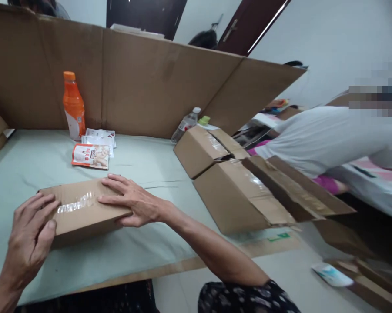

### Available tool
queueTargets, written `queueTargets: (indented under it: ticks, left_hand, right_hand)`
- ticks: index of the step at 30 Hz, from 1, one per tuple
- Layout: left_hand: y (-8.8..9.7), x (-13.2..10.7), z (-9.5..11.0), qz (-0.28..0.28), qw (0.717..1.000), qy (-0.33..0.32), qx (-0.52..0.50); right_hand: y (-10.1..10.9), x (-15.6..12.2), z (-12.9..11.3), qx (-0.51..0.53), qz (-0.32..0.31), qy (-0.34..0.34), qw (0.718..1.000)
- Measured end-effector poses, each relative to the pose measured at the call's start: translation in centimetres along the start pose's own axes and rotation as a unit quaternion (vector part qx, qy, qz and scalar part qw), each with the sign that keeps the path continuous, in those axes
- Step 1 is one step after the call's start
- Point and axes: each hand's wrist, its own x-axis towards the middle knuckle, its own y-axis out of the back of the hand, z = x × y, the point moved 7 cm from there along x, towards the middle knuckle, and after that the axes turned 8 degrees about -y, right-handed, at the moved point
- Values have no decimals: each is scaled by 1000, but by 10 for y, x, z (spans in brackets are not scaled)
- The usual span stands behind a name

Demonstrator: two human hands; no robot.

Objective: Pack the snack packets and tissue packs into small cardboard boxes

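Observation:
A small flat cardboard box [81, 208], sealed with clear tape across its top, lies on the pale green table [26, 169] close to the front edge. My left hand [31, 237] curls over the box's left end, thumb on its side. My right hand [132, 202] lies flat on the box's right part, fingers stretched out towards the tape.
Behind the box lie several snack packets [91, 155] and an orange drink bottle [73, 106]. Two larger open cardboard boxes [235, 191] sit at the right with a clear water bottle [185, 124]. A cardboard wall [150, 82] rings the table. Another person in a grey top [329, 134] leans in at right.

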Motion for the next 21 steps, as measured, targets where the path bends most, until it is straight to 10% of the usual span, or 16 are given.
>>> queueTargets:
  ticks: [17, 21]
  left_hand:
    - [-91, 71, 16, -36, 990, -39, -127]
    - [-100, 50, 11, -75, 988, 35, -131]
  right_hand:
    - [22, -89, 49, 37, 63, -159, 985]
    - [29, -128, 106, -24, 139, -357, 924]
